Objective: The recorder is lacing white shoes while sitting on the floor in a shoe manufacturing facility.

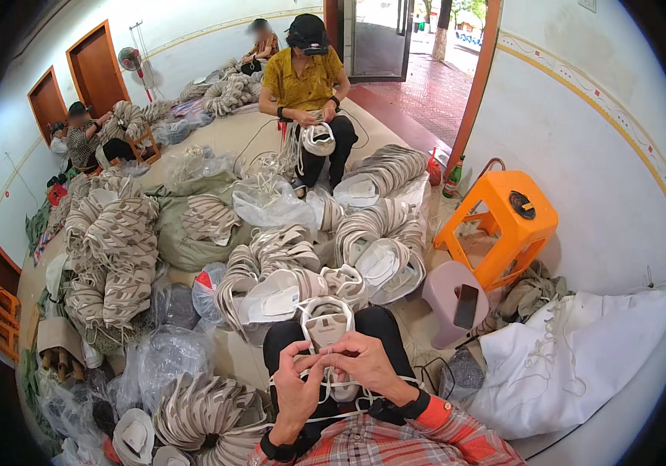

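Observation:
A beige and white shoe upper rests on my lap between my knees, its opening facing away from me. Over its lacing area my left hand and my right hand meet, fingertips pinched together on a white shoelace. Loose lengths of lace trail to both sides across my thighs. My fingers cover the exact spot where the lace is gripped. Both wrists wear black bands. Just beyond my knees lie bundled shoe uppers, fanned in curved stacks.
An orange stool stands at the right, beside a low pinkish stool with a phone on it. White cloth with laces lies at the right. More upper stacks and plastic bags are at the left. Opposite, a co-worker handles another upper.

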